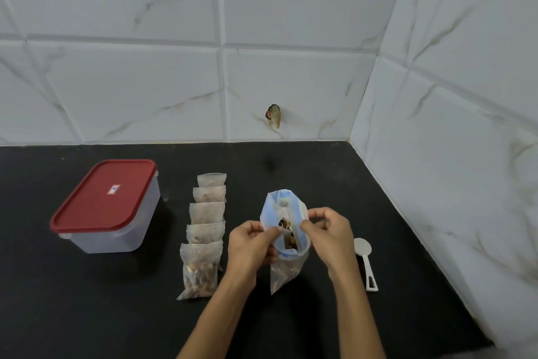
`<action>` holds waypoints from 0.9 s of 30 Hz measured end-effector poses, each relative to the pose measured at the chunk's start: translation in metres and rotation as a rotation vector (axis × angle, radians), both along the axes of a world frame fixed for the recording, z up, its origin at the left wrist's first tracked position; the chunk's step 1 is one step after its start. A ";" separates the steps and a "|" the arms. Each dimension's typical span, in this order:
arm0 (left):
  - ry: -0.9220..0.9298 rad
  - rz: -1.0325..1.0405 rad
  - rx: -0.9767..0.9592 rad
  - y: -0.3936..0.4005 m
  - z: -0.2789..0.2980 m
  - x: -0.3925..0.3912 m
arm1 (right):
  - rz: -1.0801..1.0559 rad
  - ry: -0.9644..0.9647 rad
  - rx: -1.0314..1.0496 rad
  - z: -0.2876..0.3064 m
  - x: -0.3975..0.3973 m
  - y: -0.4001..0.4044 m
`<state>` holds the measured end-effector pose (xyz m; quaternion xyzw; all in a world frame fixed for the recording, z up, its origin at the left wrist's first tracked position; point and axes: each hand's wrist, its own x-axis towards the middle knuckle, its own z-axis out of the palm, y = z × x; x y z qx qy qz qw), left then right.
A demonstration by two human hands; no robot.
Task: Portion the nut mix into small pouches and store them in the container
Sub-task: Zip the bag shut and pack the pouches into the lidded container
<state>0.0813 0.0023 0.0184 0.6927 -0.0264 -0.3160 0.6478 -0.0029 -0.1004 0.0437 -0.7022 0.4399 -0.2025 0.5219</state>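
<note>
A clear zip bag of nut mix (286, 268) with a blue-edged mouth stands on the black counter, its top spread wide. My left hand (250, 245) pinches the left rim of the mouth and my right hand (329, 230) pinches the right rim. To the left lies a row of several small filled pouches (205, 230), overlapping from near to far. Further left stands the clear container (116, 230) with its red lid (102, 195) on. A white scoop (365, 259) lies just right of my right hand.
The black counter (87, 315) meets a white marble-tiled wall at the back and on the right, forming a corner. A small dark object (273, 115) sticks out of the back wall above the counter.
</note>
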 end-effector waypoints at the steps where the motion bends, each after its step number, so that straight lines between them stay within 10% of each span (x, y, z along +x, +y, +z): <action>1: -0.066 0.016 0.017 0.001 -0.001 0.000 | -0.032 0.034 -0.117 0.000 0.000 0.001; 6: -0.441 0.011 0.170 0.005 -0.001 0.001 | -0.106 0.184 -0.482 -0.002 0.002 0.003; 12: -0.096 -0.142 -0.041 0.007 0.005 0.007 | 0.002 -0.073 0.279 0.008 0.003 -0.001; 18: 0.163 -0.167 -0.112 0.002 0.012 0.017 | -0.093 -0.087 0.554 0.009 0.007 -0.007; 22: 0.149 -0.185 -0.165 0.006 0.009 0.017 | -0.054 -0.149 0.379 0.005 0.003 -0.001; 27: -0.487 -0.037 0.137 0.002 0.004 0.013 | -0.091 0.121 -0.444 -0.001 0.002 -0.006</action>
